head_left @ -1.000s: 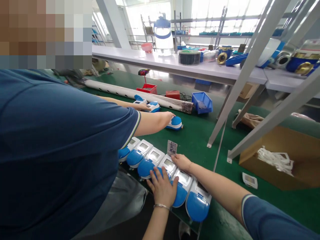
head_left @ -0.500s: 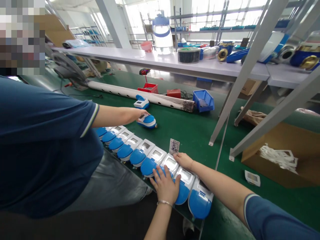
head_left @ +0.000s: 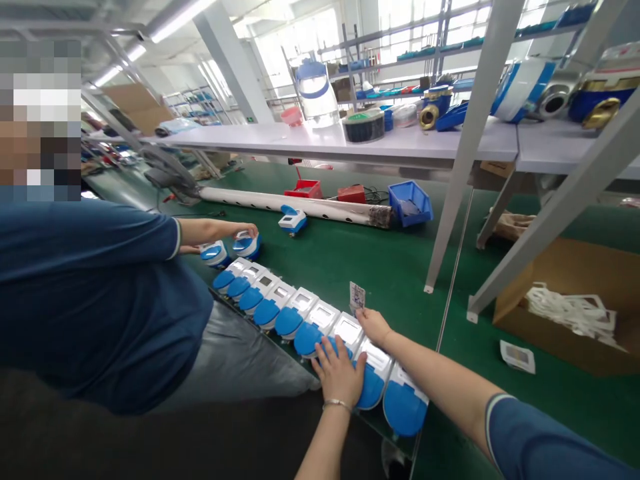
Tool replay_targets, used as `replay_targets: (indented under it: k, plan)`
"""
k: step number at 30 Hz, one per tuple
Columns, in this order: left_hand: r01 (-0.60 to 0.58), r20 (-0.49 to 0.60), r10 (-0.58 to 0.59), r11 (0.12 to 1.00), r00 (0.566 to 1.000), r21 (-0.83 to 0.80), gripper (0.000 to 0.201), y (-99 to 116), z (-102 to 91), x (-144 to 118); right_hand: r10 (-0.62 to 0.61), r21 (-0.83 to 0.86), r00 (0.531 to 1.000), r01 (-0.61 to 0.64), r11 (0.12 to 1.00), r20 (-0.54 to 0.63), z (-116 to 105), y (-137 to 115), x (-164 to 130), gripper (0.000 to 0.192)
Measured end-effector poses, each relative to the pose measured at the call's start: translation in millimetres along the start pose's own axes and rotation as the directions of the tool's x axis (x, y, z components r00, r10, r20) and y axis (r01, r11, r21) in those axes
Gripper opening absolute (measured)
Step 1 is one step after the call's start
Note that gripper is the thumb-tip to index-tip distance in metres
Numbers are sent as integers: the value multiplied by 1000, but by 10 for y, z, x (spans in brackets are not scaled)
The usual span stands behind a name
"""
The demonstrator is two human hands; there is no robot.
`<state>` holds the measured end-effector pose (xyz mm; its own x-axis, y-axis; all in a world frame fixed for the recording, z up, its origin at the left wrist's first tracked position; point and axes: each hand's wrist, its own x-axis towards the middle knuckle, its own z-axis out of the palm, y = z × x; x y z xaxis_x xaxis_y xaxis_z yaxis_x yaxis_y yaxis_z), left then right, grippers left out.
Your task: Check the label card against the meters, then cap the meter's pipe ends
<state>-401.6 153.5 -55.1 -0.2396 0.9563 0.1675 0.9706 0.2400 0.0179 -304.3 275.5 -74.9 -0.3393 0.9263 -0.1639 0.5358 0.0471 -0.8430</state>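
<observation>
A row of white water meters with blue flip lids runs along the front edge of the green table; one meter [head_left: 349, 327] lies under my hands. My left hand [head_left: 341, 375], fingers spread, rests on its blue lid and hides most of it. Just above that meter's display end, my right hand [head_left: 374, 325] pinches a small printed card [head_left: 357, 297], held upright. Another meter [head_left: 406, 403] sits at the near right end of the row. At the far left end, a co-worker's hand [head_left: 245, 231] grips a separate meter [head_left: 247, 245].
A lone meter [head_left: 293, 221] stands farther back, by a long white tube [head_left: 280, 202]. Behind are a red bin [head_left: 304, 189] and a blue bin [head_left: 411, 203]. Slanted grey shelf legs [head_left: 463, 150] rise on the right, near a cardboard box [head_left: 555, 343] of white frames.
The card in my right hand has lifted slightly off the meter. My left hand stays on the lid. The co-worker's hand has carried a meter leftward to the row's far end.
</observation>
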Motion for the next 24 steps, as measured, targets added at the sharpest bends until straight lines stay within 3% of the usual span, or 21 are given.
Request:
replay_targets:
  k: [8, 12, 16, 20, 22, 24]
  plan:
    - [-31, -32, 32, 999, 999, 30, 69, -22, 53, -13, -3, 9, 999, 3, 1000, -45, 9, -2, 12, 43]
    - [-142, 6, 141, 988, 990, 59, 78, -103, -34, 59, -14, 25, 999, 15, 1000, -43, 46, 39, -3, 42]
    - [-329, 20, 330, 944, 944, -11, 81, -337, -92, 210, 21, 14, 993, -19, 1000, -120, -98, 102, 75, 45]
    - [-455, -11, 457, 884, 890, -106, 85, -589, 35, 268, 69, -16, 971, -75, 997, -229, -325, 120, 236, 47]
    - [-512, -40, 511, 848, 858, -137, 85, -656, 110, 255, 82, -18, 968, -89, 996, -235, -327, 108, 262, 47]
    - [-543, -75, 538, 825, 839, -157, 84, -679, 158, 241, 66, 11, 984, -65, 998, -163, -226, 97, 227, 46]
